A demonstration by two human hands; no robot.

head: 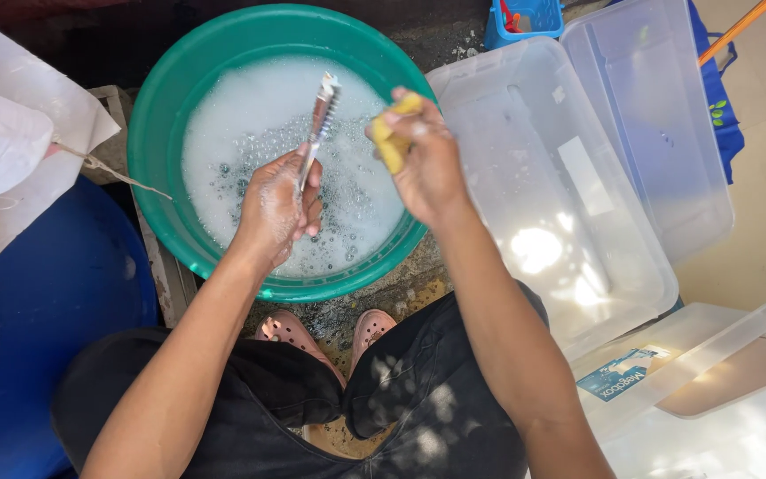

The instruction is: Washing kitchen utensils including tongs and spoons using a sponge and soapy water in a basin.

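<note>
My left hand (278, 206) grips a metal pair of tongs (319, 120) by its lower end, holding it upright over a green basin (157, 124) full of soapy foam. The tongs' tip is coated in suds. My right hand (426, 164) is closed around a yellow sponge (392, 142) just to the right of the tongs, not touching them. Both hands are wet and hover above the foamy water.
Clear plastic storage boxes (560, 186) and lids (667, 115) lie to the right. A blue round tub (55, 293) sits at lower left, white sacks (10, 151) at left, a small blue basket (525, 18) at the top. My knees and pink sandals (285, 328) are below the basin.
</note>
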